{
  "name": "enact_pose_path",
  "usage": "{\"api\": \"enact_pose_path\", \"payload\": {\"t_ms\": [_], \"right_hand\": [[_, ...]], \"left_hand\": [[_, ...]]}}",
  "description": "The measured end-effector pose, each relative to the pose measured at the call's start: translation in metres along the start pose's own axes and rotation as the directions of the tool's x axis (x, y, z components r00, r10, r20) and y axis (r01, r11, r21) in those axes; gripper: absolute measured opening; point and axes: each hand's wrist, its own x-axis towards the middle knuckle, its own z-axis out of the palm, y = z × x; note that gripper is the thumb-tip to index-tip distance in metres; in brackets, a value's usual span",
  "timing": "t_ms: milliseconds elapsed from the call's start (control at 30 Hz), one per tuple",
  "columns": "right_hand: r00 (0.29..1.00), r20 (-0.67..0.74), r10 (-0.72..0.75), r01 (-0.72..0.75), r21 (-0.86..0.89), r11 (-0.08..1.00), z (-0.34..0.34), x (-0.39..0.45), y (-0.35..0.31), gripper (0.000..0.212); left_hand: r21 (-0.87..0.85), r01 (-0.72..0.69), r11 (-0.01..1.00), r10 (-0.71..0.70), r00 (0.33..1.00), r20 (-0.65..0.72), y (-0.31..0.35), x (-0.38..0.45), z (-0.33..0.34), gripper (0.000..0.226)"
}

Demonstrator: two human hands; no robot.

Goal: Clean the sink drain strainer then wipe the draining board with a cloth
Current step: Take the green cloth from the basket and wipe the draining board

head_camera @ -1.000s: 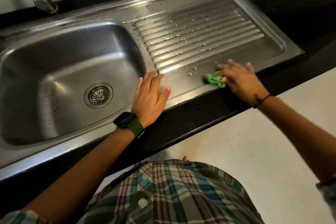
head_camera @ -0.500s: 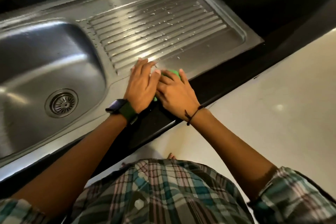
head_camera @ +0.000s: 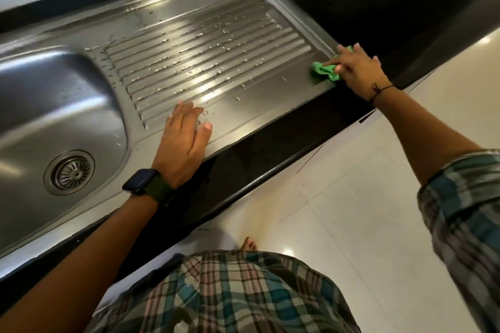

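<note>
Right hand (head_camera: 358,70) seemingly pinches green cloth (head_camera: 324,70) on draining board (head_camera: 257,100); left hand (head_camera: 184,143) rests flat.

We see a bright green cloth (head_camera: 326,70) at the right near corner of the draining board (head_camera: 205,62), which is silver-grey steel with a pattern of parallel ridges and pale water drops on it. The sink (head_camera: 54,105) has the same grey steel colour, and its drain strainer (head_camera: 71,172) shows a pattern of slots like rays. The counter (head_camera: 257,154) is black. The floor (head_camera: 351,224) is cream-white tiles. The shirt (head_camera: 230,295) has checks in teal, pink and brown. The watch (head_camera: 139,180) is black with a dark green strap, and a thin black cord (head_camera: 378,90) is on the other wrist.
</note>
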Motion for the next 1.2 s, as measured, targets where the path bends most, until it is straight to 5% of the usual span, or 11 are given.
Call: {"api": "enact_pose_path", "payload": {"t_ms": [233,400,533,633,767,867,1033,1200], "right_hand": [[0.988,-0.138,0.065,-0.064,0.008,0.998,0.019,-0.018,-0.031,0.031],[0.991,-0.127,-0.038,0.044,0.042,0.998,0.054,-0.062,-0.100,0.031],[0.980,-0.136,-0.147,0.163,0.118,0.980,0.082,-0.113,-0.179,0.030],[0.964,-0.120,-0.236,0.255,0.182,0.950,0.095,-0.156,-0.218,0.030],[0.898,0.028,-0.439,0.436,0.061,0.898,0.084,-0.166,-0.200,0.031],[0.956,-0.019,-0.294,0.295,0.045,0.955,0.066,-0.146,-0.171,0.029],[0.992,-0.124,-0.031,0.054,0.183,0.982,0.071,-0.159,-0.190,0.027],[0.893,-0.027,-0.450,0.443,0.232,0.866,0.115,-0.227,-0.293,0.025]], "left_hand": [[-0.132,-0.004,0.991,-0.008,0.996,-0.091,0.000,-0.003,-0.002,0.053],[-0.411,0.035,0.911,-0.139,0.964,-0.227,0.004,-0.008,-0.009,0.037],[-0.588,0.134,0.798,-0.288,0.941,-0.177,-0.002,-0.007,-0.021,0.037],[-0.527,0.168,0.833,-0.265,0.957,-0.115,-0.015,-0.005,-0.037,0.037],[-0.421,0.128,0.898,-0.144,0.990,-0.006,-0.022,-0.013,-0.052,0.035],[-0.264,0.073,0.962,-0.048,0.994,0.101,-0.027,-0.029,-0.051,0.039],[-0.295,0.079,0.952,-0.030,0.986,0.166,-0.043,-0.061,-0.046,0.043],[-0.459,0.101,0.883,-0.075,0.994,0.076,-0.056,-0.074,-0.059,0.041]]}}
